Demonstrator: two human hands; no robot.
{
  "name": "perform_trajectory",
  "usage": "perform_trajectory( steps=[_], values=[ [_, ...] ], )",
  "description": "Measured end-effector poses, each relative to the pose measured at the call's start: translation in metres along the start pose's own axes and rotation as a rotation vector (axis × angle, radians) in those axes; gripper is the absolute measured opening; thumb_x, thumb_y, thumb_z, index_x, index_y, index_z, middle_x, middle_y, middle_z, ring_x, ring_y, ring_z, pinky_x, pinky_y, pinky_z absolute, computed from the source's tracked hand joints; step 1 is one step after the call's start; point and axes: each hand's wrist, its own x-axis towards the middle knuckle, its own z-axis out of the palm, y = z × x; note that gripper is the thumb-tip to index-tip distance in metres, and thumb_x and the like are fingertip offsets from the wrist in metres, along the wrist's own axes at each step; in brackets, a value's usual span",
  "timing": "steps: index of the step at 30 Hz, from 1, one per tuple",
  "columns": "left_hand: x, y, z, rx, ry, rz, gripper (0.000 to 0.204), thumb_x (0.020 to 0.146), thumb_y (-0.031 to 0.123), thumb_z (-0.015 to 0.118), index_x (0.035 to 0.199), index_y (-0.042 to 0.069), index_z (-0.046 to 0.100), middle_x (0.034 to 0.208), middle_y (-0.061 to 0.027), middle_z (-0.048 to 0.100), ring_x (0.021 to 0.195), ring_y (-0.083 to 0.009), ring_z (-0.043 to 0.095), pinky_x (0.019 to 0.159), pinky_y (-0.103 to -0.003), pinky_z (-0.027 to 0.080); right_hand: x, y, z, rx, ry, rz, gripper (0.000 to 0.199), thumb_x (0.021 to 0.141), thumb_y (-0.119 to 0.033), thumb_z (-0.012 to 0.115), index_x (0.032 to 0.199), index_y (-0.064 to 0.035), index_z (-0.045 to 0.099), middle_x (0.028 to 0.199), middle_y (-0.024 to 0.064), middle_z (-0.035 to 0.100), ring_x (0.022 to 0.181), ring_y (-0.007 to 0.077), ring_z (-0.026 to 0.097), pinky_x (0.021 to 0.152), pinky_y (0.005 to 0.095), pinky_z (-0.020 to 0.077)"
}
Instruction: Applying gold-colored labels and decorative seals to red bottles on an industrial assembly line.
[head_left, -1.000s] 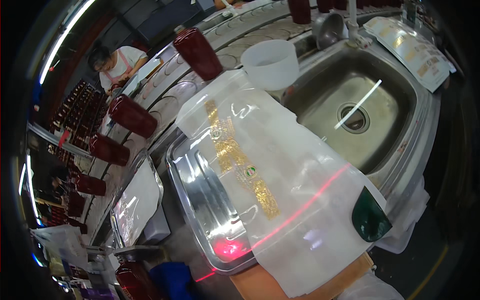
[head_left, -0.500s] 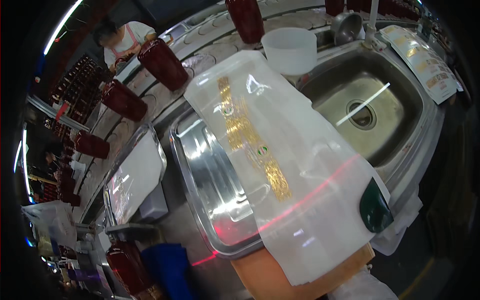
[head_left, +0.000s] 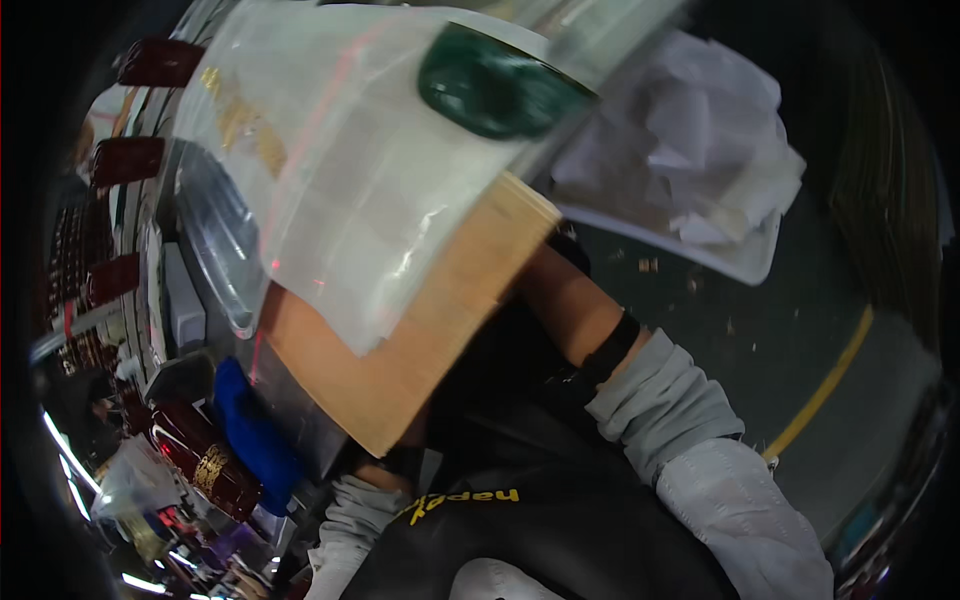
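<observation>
My right forearm (head_left: pixel 575 305) reaches up beside the wooden board (head_left: pixel 420 370); the hand is hidden under or behind the board's right edge. Only a little of my left forearm (head_left: pixel 400 445) shows at the board's lower corner, and that hand is hidden too. Neither hand's fingers are visible. Over the board hangs a translucent white sheet (head_left: pixel 370 210) with gold decal strips (head_left: pixel 245 125) on it. A dark green curved piece (head_left: pixel 500 85) lies at the sheet's far right edge. Beside the sheet is a shiny metal tray (head_left: pixel 215 235), partly covered.
A white bin (head_left: pixel 765 250) with crumpled pale sheets (head_left: pixel 705 130) stands on the floor to the right. Dark red bottles (head_left: pixel 128 162) line the left, with another bottle (head_left: pixel 200 460) beside a blue cloth (head_left: pixel 255 440). A yellow line (head_left: pixel 825 380) marks the floor.
The view has swung down and to the right. My forearms, the apron and the bin of crumpled sheets now show, and the sink has left the picture.
</observation>
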Motion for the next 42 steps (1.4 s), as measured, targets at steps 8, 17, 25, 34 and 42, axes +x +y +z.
perform_trajectory(
  steps=[8,17,25,34,42],
  values=[
    [-0.029,-0.009,0.042,0.109,0.019,-0.009,0.043,0.101,0.028,0.040,0.136,0.005,0.047,0.131,-0.0144,0.057,0.119,-0.0284,0.057,0.101,-0.045,0.047,-0.079,-0.012,0.023,-0.207,0.111,0.157,0.039,0.081,-0.001,0.061,0.119,0.0084,0.054,0.107,0.0193,0.064,0.090,0.0321,0.069,0.069,0.0386,0.0624],
    [-0.035,-0.005,0.073,0.015,-0.096,-0.077,0.047,0.099,0.036,0.044,0.132,0.003,0.051,0.128,-0.0161,0.058,0.114,-0.0301,0.059,0.098,-0.044,0.048,-0.102,-0.014,0.004,-0.567,0.072,0.178,0.036,0.081,-0.012,0.065,0.111,0.0074,0.061,0.097,0.0225,0.069,0.083,0.0316,0.071,0.065,0.0366,0.0611],
    [-0.013,0.008,0.035,0.225,0.045,-0.145,0.040,0.095,0.026,0.054,0.125,-0.001,0.057,0.124,-0.0146,0.063,0.113,-0.0294,0.061,0.097,-0.042,0.049,-0.055,-0.109,-0.009,-1.354,0.241,-0.219,0.035,0.091,-0.031,0.055,0.097,-0.0002,0.069,0.098,0.0255,0.068,0.100,0.0342,0.066,0.086,0.0433,0.0533],
    [-0.027,0.008,0.032,0.245,0.111,-0.138,0.037,0.096,0.025,0.051,0.121,-0.001,0.059,0.124,-0.0161,0.062,0.113,-0.0312,0.060,0.101,-0.042,0.046,0.002,-0.069,-0.026,-1.430,-0.078,-0.161,0.022,0.082,-0.017,0.059,0.098,-0.0048,0.068,0.096,0.0192,0.069,0.095,0.0348,0.067,0.084,0.0433,0.0529],
    [-0.023,0.010,0.019,0.091,-0.062,-0.233,0.042,0.090,0.018,0.053,0.124,-0.005,0.053,0.125,-0.0199,0.061,0.116,-0.0349,0.058,0.100,-0.048,0.046,-0.064,-0.126,-0.018,-1.233,-0.144,0.066,0.052,0.089,-0.038,0.057,0.121,0.0030,0.059,0.112,0.0274,0.064,0.108,0.0367,0.062,0.092,0.0421,0.0494]
  ],
)
